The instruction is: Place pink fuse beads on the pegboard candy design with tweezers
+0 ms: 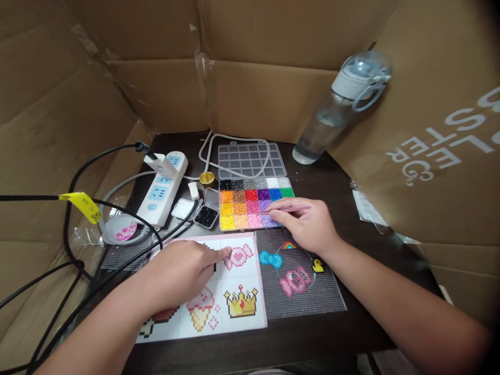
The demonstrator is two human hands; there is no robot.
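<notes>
My left hand rests on a printed pattern sheet, its index finger stretched out and touching the edge of the pink candy picture; the other fingers are curled and hold nothing I can see. Between the fingers of my right hand are pink tweezers, tips down at the pink and purple beads of the bead box. Whether the tips grip a bead is too small to tell. Below that hand lies a clear pegboard bearing a pink bead candy, a blue bow, a rainbow and a yellow duck.
A white power strip with a plugged-in charger stands at the left, and black cables cross over my left arm. Small boxes of white and black beads sit beside the bead box. A water bottle leans at the back right. Cardboard walls surround the table.
</notes>
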